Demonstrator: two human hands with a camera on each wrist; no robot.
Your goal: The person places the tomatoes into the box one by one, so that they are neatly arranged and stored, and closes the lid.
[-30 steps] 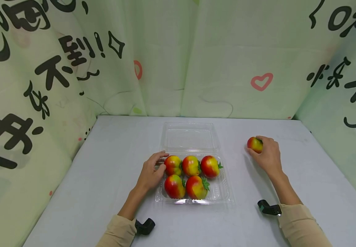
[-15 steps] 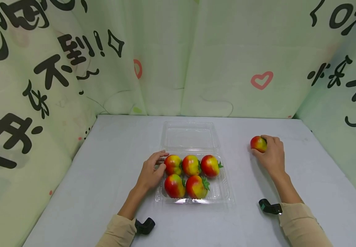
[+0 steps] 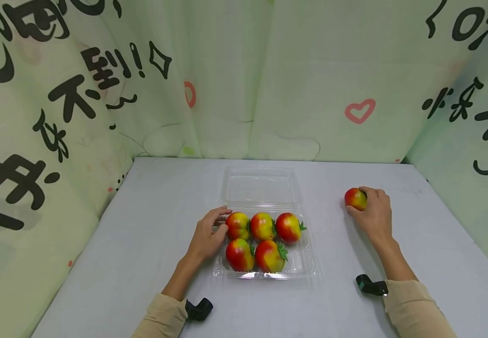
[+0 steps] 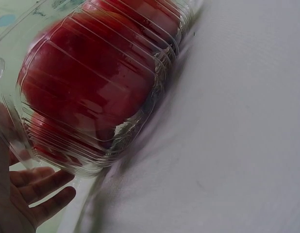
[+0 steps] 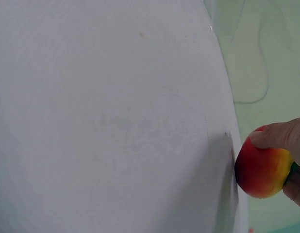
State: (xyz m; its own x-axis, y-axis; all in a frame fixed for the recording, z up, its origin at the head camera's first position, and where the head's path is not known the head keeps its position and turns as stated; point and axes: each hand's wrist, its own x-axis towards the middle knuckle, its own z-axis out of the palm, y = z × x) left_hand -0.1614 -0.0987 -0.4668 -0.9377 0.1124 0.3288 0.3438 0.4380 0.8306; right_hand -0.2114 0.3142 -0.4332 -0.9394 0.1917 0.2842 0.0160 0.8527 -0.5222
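Note:
My right hand [image 3: 372, 211] grips a red-and-yellow fruit [image 3: 355, 199] between thumb and fingers, over the right part of the table. In the right wrist view the thumb lies on this fruit [image 5: 261, 167], and a dark green bit shows by the fingers. A clear plastic clamshell box [image 3: 300, 260] stands open in the middle, holding several similar fruits, some with green leafy tops [image 3: 270, 257]. My left hand [image 3: 207, 234] rests at the box's left side, fingers loosely extended. The left wrist view shows these fingers [image 4: 45, 189] by the ribbed wall, with red fruit [image 4: 87, 73] behind the plastic.
The box's lid [image 3: 260, 185] lies folded back toward the far edge. A white table [image 3: 163, 197] carries everything, with pale green printed curtains [image 3: 222, 112] around its back and sides. Black wrist cameras [image 3: 199, 310] sit on both cuffs.
The right hand has moved slightly to the right with the fruit and slightly toward the person. My left hand and the box have stayed in place.

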